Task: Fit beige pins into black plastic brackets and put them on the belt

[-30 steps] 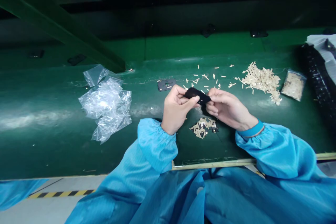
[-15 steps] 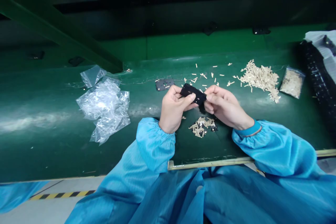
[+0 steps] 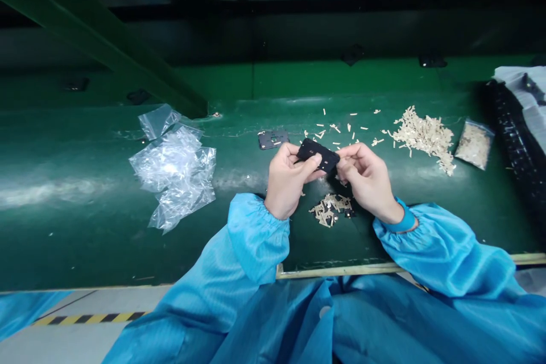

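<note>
Pinching a black perforated plate (image 3: 318, 155) at opposite ends, the left hand (image 3: 288, 182) and right hand (image 3: 367, 179) have barely shifted it, above cream slivers (image 3: 330, 209).

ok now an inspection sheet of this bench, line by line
surface: green belt with a pale edge rail
things: black plastic frame held between both hands; second black frame lying beyond the left hand; small heap of beige strips; large heap of beige strips
clutter: crumpled clear plastic bags; bag of beige strips
hands: left hand and right hand both pinch the frame
cables: nothing seen
surroundings: green steel beam; hazard-striped floor
</note>
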Demonstrator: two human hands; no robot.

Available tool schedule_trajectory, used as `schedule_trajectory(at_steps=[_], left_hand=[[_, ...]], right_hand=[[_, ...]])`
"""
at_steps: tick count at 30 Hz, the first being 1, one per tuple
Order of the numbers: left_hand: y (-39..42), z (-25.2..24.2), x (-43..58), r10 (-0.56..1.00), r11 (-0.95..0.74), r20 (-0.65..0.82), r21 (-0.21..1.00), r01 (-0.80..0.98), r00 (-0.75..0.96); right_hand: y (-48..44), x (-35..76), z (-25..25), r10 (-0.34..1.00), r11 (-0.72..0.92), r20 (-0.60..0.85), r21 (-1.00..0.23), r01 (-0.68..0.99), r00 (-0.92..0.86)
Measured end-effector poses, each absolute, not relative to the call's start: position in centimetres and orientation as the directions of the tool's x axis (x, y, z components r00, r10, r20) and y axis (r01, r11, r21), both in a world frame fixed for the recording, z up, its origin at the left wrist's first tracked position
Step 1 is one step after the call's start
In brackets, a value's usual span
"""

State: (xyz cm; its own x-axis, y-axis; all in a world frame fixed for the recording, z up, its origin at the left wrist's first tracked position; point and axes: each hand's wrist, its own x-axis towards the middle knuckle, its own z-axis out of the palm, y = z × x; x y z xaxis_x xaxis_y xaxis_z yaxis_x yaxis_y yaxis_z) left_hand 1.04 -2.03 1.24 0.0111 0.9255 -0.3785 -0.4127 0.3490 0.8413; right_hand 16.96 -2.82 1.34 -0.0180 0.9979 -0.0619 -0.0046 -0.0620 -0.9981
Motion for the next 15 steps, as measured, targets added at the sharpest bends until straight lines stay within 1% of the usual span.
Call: schedule_trajectory(at_steps=[5,9,10,11,12,13,14,15], left_hand=[[-2.0,1.3,0.9,0.923,0.354,-0.383,0.838,-0.415,0.012],[-1.9,0.7,0.8,0.920,0.376,-0.387,0.821,-0.430,0.066],[-1.8,0.5,0.8,0.926,0.365,-0.370,0.819,-0.442,0.078],[-1.8,0.3,0.7,0.933,0.348,-0.348,0.821,-0.453,0.087],[-1.8,0.2,0.7,0.941,0.331,-0.326,0.824,-0.460,0.092],[-1.7,0.1,0.7,0.947,0.315,-0.309,0.827,-0.465,0.093],[-1.7,0.0,0.7,0.950,0.305,-0.298,0.829,-0.469,0.091],[-1.8,0.1,0.8,0.952,0.300,-0.294,0.827,-0.475,0.089]], right_hand=[[-2.8,17.0,1.7,0.991,-0.118,-0.117,-0.993,-0.013,-0.061],[0.4,18.3,2.0,0.952,-0.249,-0.250,-0.968,0.030,-0.177],[1.9,19.0,2.0,0.955,-0.263,-0.263,-0.965,0.016,-0.135],[3.5,19.8,2.0,0.965,-0.263,-0.262,-0.965,-0.021,-0.017],[5.1,20.6,2.0,0.957,-0.244,-0.252,-0.967,-0.067,0.141],[6.7,21.4,2.0,0.928,-0.221,-0.241,-0.970,-0.101,0.285],[8.0,22.1,1.9,0.911,-0.210,-0.232,-0.973,-0.099,0.340],[9.1,22.7,1.7,0.905,-0.216,-0.233,-0.972,-0.089,0.356]])
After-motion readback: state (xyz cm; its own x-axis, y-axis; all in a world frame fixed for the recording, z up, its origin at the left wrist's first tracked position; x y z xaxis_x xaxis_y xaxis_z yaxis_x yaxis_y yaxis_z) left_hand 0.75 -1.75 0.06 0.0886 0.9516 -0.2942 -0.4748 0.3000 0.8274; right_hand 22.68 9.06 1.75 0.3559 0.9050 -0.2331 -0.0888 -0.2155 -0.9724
